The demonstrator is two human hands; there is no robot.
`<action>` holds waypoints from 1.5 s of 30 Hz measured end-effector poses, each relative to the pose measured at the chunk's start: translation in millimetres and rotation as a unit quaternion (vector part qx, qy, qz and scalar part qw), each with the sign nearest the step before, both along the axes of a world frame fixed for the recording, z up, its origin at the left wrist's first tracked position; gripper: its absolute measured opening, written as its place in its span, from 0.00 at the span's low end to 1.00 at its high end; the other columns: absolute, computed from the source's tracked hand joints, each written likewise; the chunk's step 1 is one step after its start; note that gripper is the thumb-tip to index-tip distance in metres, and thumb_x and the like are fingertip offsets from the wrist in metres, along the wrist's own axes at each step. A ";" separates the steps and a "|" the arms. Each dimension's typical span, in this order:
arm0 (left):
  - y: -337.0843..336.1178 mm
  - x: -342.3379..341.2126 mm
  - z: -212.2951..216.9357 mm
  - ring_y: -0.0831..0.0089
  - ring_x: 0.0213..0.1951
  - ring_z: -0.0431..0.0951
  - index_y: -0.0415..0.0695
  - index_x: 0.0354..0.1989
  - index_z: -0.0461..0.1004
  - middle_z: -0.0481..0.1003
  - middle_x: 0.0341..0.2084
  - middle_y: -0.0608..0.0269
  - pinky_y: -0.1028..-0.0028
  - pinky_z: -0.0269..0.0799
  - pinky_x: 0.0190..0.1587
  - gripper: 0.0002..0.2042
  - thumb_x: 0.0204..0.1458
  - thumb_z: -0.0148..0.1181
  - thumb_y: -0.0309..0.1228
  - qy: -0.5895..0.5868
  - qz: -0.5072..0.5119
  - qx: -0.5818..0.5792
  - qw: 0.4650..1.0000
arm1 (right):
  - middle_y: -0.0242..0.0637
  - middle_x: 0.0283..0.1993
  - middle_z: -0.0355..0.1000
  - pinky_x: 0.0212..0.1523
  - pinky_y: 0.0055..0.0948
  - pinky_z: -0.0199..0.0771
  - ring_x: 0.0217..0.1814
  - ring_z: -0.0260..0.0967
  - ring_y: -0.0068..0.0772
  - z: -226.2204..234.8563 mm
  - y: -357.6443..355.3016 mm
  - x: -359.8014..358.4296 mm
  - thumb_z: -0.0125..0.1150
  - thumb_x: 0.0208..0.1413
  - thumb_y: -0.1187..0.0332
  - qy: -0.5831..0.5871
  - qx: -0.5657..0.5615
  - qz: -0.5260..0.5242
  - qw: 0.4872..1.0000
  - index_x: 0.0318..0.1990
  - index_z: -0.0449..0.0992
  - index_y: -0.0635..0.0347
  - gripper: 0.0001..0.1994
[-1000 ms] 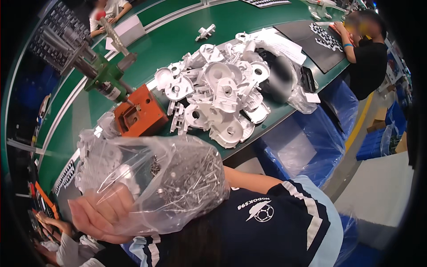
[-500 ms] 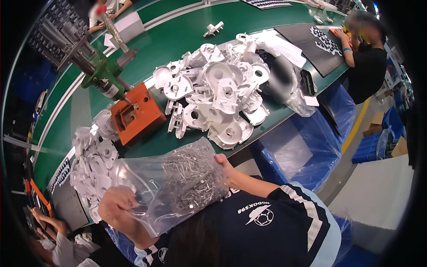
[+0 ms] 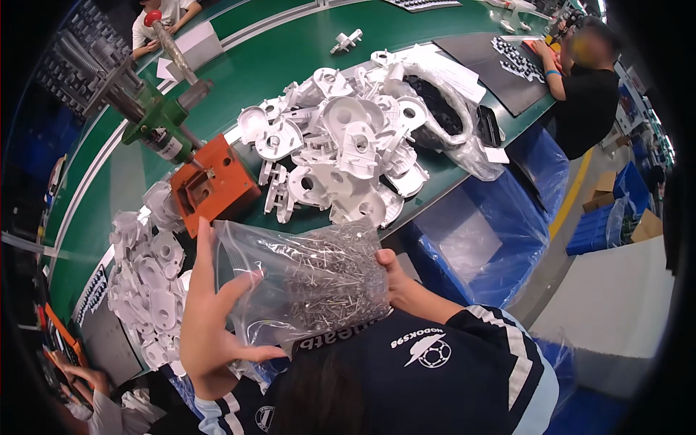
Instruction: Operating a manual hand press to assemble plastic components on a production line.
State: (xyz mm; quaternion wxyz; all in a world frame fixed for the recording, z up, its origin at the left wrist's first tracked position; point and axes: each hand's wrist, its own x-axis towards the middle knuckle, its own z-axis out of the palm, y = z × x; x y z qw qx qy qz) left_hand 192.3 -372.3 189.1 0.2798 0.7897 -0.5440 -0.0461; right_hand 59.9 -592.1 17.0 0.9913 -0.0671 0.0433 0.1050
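A clear plastic bag (image 3: 265, 308) full of thin silver metal pins (image 3: 335, 272) is held up in front of my chest, above the near edge of the bench. My right hand (image 3: 401, 279) is closed on the bag's right end, thumb on top, its other fingers hidden behind. At the bag's slack left end my left hand (image 3: 210, 319) is open. Its fingers are spread, one pointing up along the bag's edge and others against the plastic. The pins lie bunched toward the right half. Whether they are screws or plain pins is too small to tell.
A heap of white plastic housings (image 3: 357, 148) covers the green bench (image 3: 290, 65); more housings (image 3: 156, 279) lie left. A green press (image 3: 156, 119) stands over an orange fixture block (image 3: 215, 185). Blue lined bins (image 3: 471, 239) stand right. A co-worker (image 3: 591, 87) sits at far right.
My left hand has gone from curled fingers at the bag's left end to spread fingers. The bag has shifted slightly right and up with my right hand.
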 end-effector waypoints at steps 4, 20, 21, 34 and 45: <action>-3.9 6.1 2.8 0.46 0.52 0.63 0.48 0.44 0.75 0.45 0.62 0.39 0.58 0.59 0.53 0.35 0.25 0.70 0.53 -0.014 -0.022 0.063 0.998 | 0.51 0.54 0.65 0.56 0.43 0.66 0.53 0.66 0.44 4.8 -8.3 -10.5 0.61 0.42 0.57 -0.010 -0.052 -0.025 0.998 0.57 0.59 0.68 0.35; -17.4 -36.4 -36.7 0.54 0.54 0.64 0.38 0.28 0.74 0.67 0.51 0.50 0.63 0.57 0.55 0.08 0.45 0.59 0.30 0.042 0.178 -0.181 0.966 | 0.50 0.54 0.64 0.56 0.43 0.65 0.55 0.65 0.44 18.2 2.4 -12.5 0.60 0.42 0.56 0.026 -0.129 -0.035 0.991 0.57 0.59 0.66 0.35; -20.0 -40.4 -41.1 0.54 0.51 0.66 0.38 0.26 0.73 0.69 0.46 0.51 0.63 0.58 0.53 0.08 0.45 0.60 0.30 0.018 0.193 -0.184 0.964 | 0.50 0.54 0.64 0.56 0.43 0.65 0.54 0.65 0.44 20.1 2.7 -12.5 0.60 0.42 0.55 0.063 -0.162 -0.050 0.984 0.57 0.59 0.66 0.35; -31.8 41.0 -105.6 0.84 0.16 0.60 0.37 0.12 0.64 0.63 0.10 0.69 0.81 0.54 0.20 0.17 0.54 0.51 0.27 0.292 0.265 -0.489 0.778 | 0.52 0.53 0.65 0.55 0.41 0.66 0.53 0.66 0.45 44.2 16.5 16.7 0.46 0.52 0.57 0.115 -0.408 -0.087 0.901 0.57 0.58 0.69 0.29; -35.3 62.6 -148.2 0.82 0.15 0.62 0.39 0.11 0.64 0.63 0.09 0.68 0.79 0.58 0.22 0.16 0.52 0.50 0.27 0.410 0.243 -0.546 0.689 | 0.49 0.51 0.67 0.50 0.39 0.71 0.49 0.69 0.41 42.2 12.5 34.5 0.48 0.51 0.61 0.146 -0.411 -0.096 0.895 0.55 0.60 0.68 0.25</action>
